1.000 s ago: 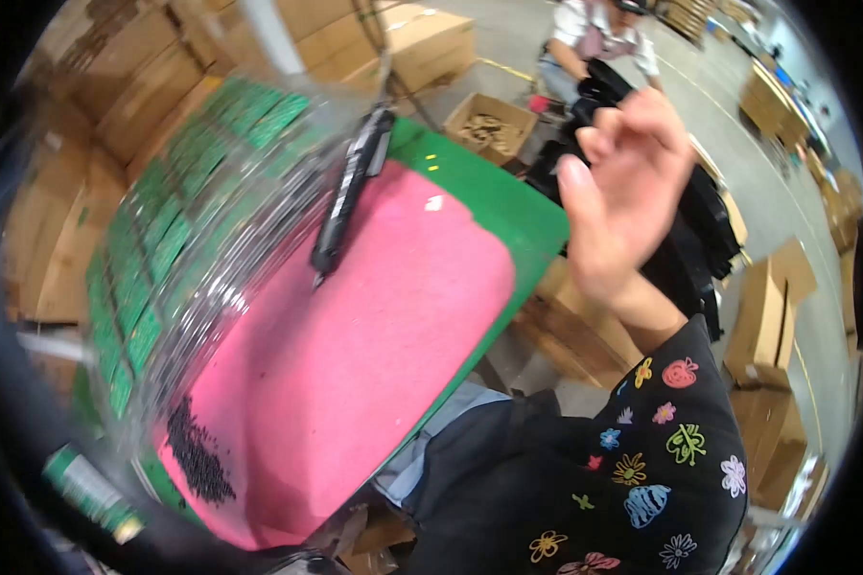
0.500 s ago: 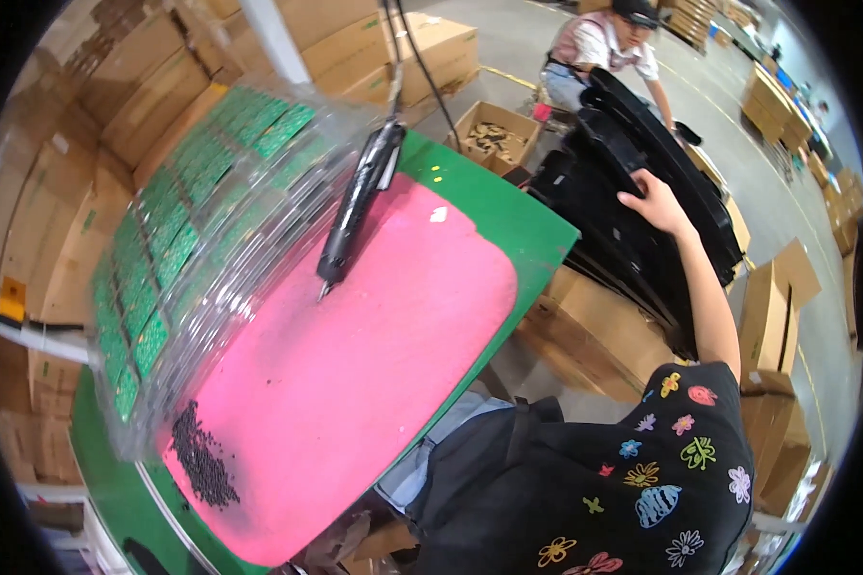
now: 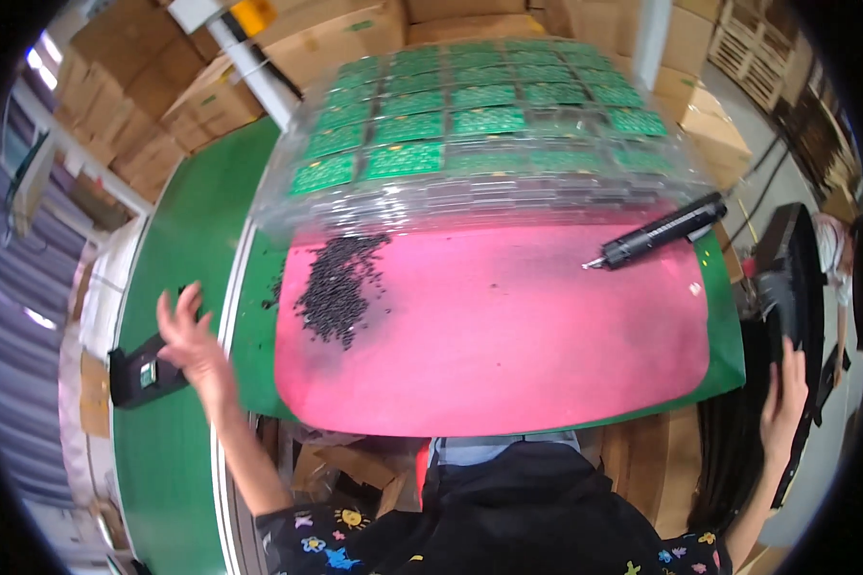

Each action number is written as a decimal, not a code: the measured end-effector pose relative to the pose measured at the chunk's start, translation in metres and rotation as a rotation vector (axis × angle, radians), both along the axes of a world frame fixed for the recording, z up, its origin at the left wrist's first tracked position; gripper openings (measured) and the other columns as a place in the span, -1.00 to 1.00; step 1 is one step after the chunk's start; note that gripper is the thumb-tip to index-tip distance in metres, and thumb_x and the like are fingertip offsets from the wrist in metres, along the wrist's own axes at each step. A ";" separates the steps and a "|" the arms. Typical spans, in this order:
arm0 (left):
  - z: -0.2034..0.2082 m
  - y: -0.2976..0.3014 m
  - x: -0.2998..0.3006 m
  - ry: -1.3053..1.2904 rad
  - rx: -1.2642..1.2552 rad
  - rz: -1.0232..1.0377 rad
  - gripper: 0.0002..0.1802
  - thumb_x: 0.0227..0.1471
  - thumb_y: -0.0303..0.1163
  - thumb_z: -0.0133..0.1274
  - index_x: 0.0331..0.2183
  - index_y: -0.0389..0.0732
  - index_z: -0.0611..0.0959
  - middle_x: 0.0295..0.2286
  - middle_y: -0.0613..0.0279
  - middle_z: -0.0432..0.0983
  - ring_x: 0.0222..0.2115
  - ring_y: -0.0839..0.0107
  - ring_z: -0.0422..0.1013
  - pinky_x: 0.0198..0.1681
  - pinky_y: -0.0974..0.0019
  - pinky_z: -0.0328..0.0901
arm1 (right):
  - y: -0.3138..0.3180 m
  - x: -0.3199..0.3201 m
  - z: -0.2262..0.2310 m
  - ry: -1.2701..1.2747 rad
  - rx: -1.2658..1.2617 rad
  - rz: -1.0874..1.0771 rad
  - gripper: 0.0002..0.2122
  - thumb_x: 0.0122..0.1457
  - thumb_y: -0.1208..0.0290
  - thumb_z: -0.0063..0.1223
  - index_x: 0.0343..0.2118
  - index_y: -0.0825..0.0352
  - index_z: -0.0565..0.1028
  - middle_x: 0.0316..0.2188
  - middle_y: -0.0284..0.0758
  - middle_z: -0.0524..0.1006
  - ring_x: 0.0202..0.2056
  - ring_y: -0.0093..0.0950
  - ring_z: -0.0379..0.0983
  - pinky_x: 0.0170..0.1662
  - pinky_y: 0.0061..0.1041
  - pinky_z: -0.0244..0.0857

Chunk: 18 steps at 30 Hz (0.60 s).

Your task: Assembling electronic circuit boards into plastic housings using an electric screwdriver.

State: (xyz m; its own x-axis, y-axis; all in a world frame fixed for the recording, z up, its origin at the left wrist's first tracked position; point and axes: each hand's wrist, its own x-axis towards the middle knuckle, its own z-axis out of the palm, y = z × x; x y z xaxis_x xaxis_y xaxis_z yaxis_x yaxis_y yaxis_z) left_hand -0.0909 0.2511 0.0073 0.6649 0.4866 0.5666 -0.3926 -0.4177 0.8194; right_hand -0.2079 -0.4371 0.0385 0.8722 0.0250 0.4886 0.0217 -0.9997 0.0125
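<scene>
My left hand (image 3: 194,347), slightly blurred, is raised over the green conveyor belt (image 3: 177,460) with its fingers spread and nothing in them. Beside it on the belt lies a black plastic housing (image 3: 127,388) with a small circuit board (image 3: 149,374) in it; the fingers partly cover its right end. My right hand (image 3: 784,398) is at the far right with fingers stretched out along the stacked black plastic shells (image 3: 786,273). The fingertips are against or just in front of a shell; which one I cannot tell.
A pink mat (image 3: 508,355) covers the worktable, with a pile of small black screws (image 3: 336,292) at its left. A black electric screwdriver (image 3: 657,235) lies at its right, cable trailing off. Clear trays of green circuit boards (image 3: 489,121) stand behind. Cardboard boxes (image 3: 336,43) line the back.
The head view has swung left, bringing the belt and my left hand into sight. My right hand, earlier at the upper part of the black shells, is now lower beside them.
</scene>
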 end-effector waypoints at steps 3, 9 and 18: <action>0.016 -0.106 0.036 -0.182 0.199 -0.238 -0.07 -0.08 0.51 -0.22 -0.04 -0.17 0.24 -0.07 0.06 0.31 -0.02 0.27 0.24 0.03 0.12 0.11 | 0.074 0.039 0.026 0.339 -0.023 0.302 -0.46 -0.10 0.72 0.03 0.06 0.31 0.41 -0.44 -0.26 0.39 -0.44 -0.26 0.39 -0.48 -0.32 0.29; 0.014 -0.199 0.065 -0.357 0.613 -0.946 -0.56 -0.08 -0.46 -0.04 -0.20 -0.22 0.11 -0.17 -0.08 0.11 -0.24 0.12 0.14 -0.07 0.02 0.12 | 0.194 0.081 0.031 0.651 -0.312 0.958 -0.45 -0.02 0.47 -0.03 0.14 0.12 0.36 -0.49 -0.43 0.33 -0.48 -0.54 0.44 -0.58 -0.56 0.34; -0.011 -0.172 0.078 0.231 0.766 -0.937 -0.69 -0.04 -0.56 -0.01 -0.19 -0.26 0.34 -0.24 0.04 0.38 -0.17 0.02 0.33 -0.06 0.03 0.21 | 0.269 0.251 0.060 -0.033 -0.110 0.910 -0.62 -0.13 0.55 0.21 -0.17 0.34 0.43 -0.28 -0.16 0.43 -0.20 -0.13 0.39 -0.17 -0.26 0.32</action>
State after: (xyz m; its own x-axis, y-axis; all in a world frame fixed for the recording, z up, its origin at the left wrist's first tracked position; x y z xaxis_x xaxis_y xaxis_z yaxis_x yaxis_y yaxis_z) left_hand -0.0131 0.0787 -0.0036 0.7007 -0.6382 0.3189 -0.6779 -0.4562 0.5765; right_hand 0.0428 -0.1685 0.0983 0.4791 0.7433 0.4668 0.7979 -0.5905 0.1213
